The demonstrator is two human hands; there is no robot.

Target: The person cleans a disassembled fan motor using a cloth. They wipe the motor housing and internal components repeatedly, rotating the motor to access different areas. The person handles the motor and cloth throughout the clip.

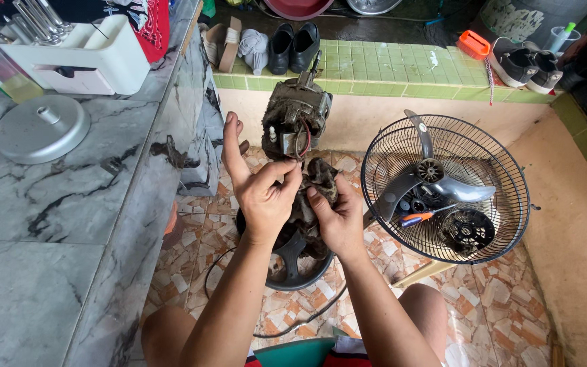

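Both hands at frame centre pinch a dirty rag against the grimy fan motor (296, 117): left hand (261, 197) grip narrow on cloth, right hand (334, 216) closed bracing it from below, fan guard (504, 224) parked right holding loose parts.

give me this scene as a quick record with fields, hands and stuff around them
left hand: pinching at the dirty fan motor, fingers by its wires
right hand: gripping the grimy lower part of the motor
under the hands: dark round fan part on the tiled floor
right side: wire fan guard holding the grey blade and a screwdriver
left side: marble counter with a round metal lid
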